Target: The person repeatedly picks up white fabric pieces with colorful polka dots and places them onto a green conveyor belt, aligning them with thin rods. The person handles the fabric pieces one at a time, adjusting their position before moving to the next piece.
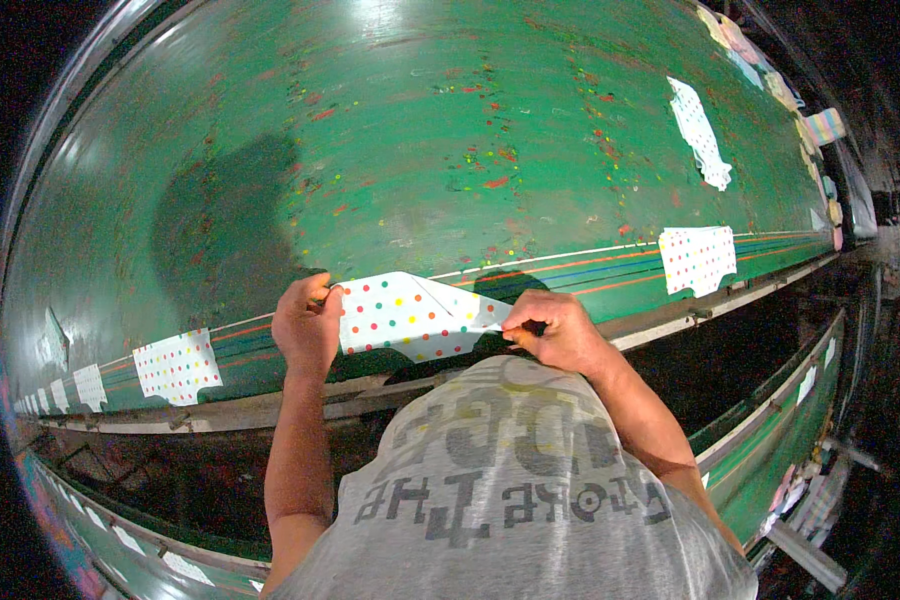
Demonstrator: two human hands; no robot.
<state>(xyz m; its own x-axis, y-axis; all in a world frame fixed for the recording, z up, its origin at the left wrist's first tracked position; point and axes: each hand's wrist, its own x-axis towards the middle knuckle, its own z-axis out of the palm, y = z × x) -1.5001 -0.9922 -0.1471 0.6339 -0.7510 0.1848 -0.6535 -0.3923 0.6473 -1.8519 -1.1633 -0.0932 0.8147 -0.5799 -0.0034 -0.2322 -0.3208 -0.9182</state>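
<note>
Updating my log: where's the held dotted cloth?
Near the head view's centre, the dotted cloth is between left hand and right hand, at the table's near edge.

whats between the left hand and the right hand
In the head view, a white cloth piece with coloured dots spans the gap between the left hand and the right hand.

Speckled green table (pixel 420 130), bright glare (pixel 378 12)

The grey shirt (pixel 560 565) bears dark lettering (pixel 458 522); forearms (pixel 298 445) bare.
</note>
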